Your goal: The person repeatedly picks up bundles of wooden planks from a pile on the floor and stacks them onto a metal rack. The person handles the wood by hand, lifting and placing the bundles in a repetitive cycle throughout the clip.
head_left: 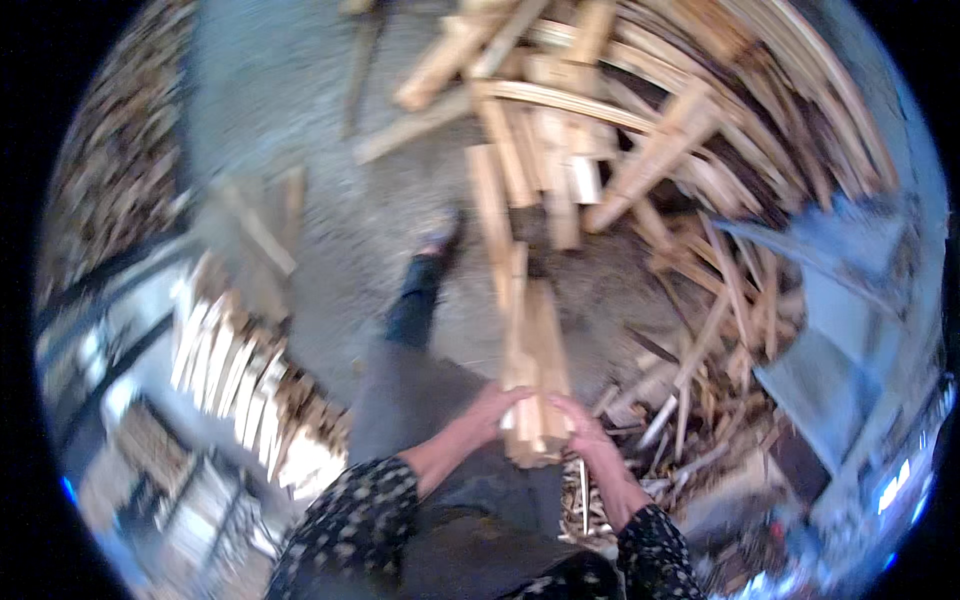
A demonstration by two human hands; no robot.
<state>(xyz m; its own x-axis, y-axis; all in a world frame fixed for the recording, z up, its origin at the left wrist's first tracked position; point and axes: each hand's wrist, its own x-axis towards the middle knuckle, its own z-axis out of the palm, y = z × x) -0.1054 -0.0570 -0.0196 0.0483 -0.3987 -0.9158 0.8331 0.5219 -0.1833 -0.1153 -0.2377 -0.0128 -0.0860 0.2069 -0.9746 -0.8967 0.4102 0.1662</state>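
Observation:
A bundle of long split wood pieces (541,345) is held in front of my lap, pointing away from me. My left hand (500,405) presses on its left side near the close end. On the opposite side, my right hand (585,425) grips the same bundle with the thumb on top. The cut ends of the pieces face me, just past my hands. The fingers underneath are hidden, and the picture is somewhat blurred.
A large heap of split wood (655,150) lies ahead to the right. Smaller sticks (690,400) are piled right of my hands. Stacked wood (240,370) stands at left, and a bluish metal sheet (830,340) at far right. My leg (415,305) stretches forward over the grey floor (300,110).

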